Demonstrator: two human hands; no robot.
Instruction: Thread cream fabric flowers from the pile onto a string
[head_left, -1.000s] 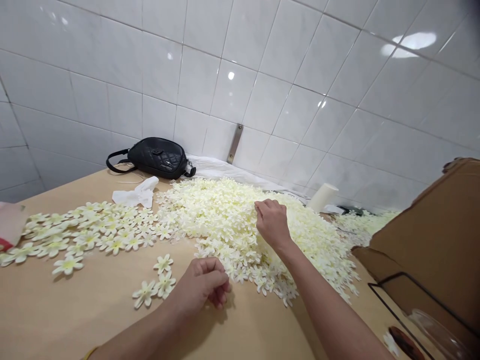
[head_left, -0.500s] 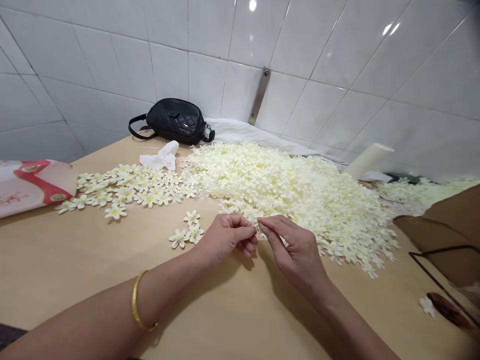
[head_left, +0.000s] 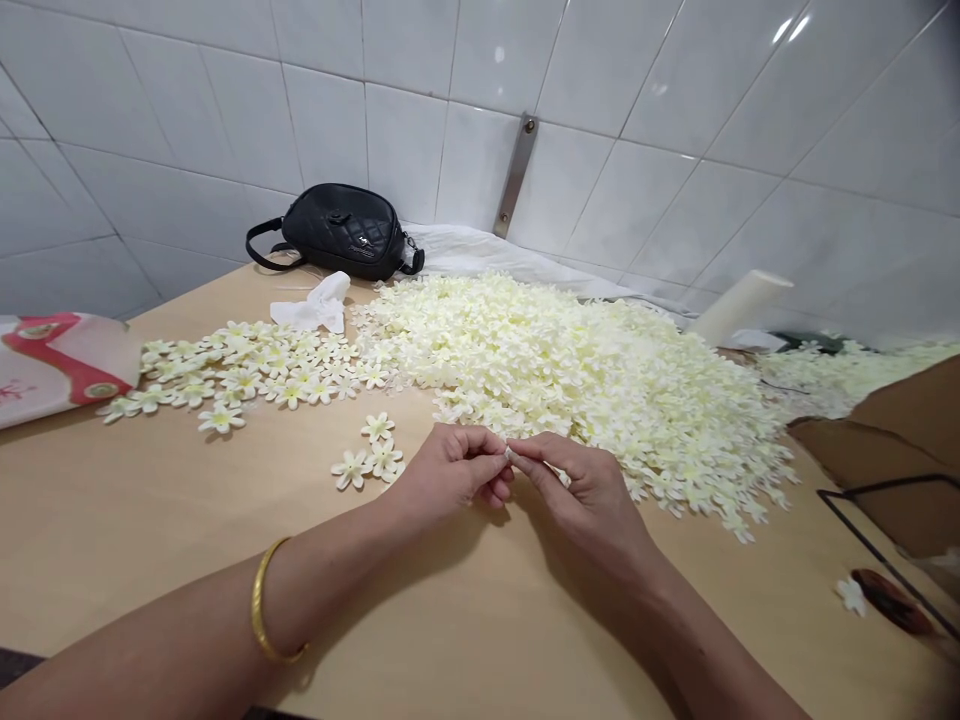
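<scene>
just above the bench (head_left: 225, 570), at about seven o'clock from the flower heap (head_left: 555, 350), two hands meet tip to tip. the right hand (head_left: 596, 500) has thumb and forefinger clamped on a small white piece (head_left: 510, 453), too small to identify; the left hand (head_left: 442, 470) has its fingers together right beside it, perhaps for steadying, though whether they grip anything cannot be told. the heap probably sits at one o'clock from the hands for short reach. scattered flowers (head_left: 292, 385) lie at ten o'clock and a small cluster (head_left: 382, 457) at nine, seemingly spaced to avoid mixing. the black bag (head_left: 341, 230) rests at eleven, likely out of the way.
</scene>
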